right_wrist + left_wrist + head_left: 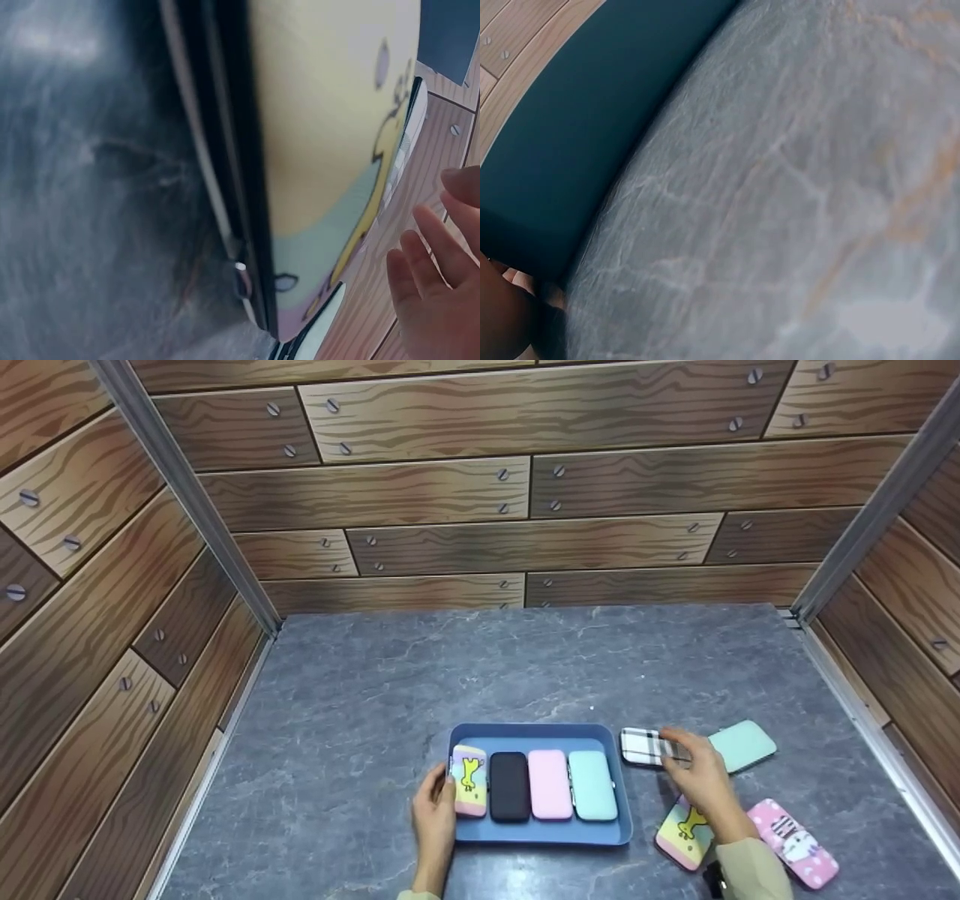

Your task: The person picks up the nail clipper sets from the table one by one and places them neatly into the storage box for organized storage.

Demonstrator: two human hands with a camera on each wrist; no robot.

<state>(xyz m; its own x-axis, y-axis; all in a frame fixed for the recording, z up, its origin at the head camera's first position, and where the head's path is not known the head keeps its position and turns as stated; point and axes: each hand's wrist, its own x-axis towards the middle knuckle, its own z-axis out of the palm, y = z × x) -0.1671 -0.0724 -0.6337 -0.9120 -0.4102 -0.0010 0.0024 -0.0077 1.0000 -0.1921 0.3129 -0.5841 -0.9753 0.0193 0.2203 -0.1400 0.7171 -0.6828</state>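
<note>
Nearest, at the right side of the head view, lies a pink oblong case with white dots and a white cartoon figure (806, 851), seen only there. Just beside it is a yellow oblong case with a giraffe drawing (681, 832), partly covered by the right wrist. Of this one, the right wrist view gives also the dark side edge with a small shiny clasp (rather blurred, so close is the lens).

The left hand (435, 814) holds, with a narrow grip, the left wall of a shallow blue rectangular tray (540, 832). The left wrist view shows of this tray only the smooth outer wall, and a bit of the hand near its corner. The row inside appears in the head view alone: from the left, a second giraffe case (470, 799), a black oblong case (510, 787), a plain pink case (550, 784) and a mint-green case (593, 786).

The right hand (703, 778) is over the right end of a white-and-black plaid case (641, 746), thumb and fingers wide apart. In the right wrist view the fingers look almost straight; whether they touch the case, I cannot tell. Behind this hand, a second mint-green case (744, 746) lies on the grey marbled table (390, 675). Farthest stands a wall with a wooden plank pattern (420, 495).
</note>
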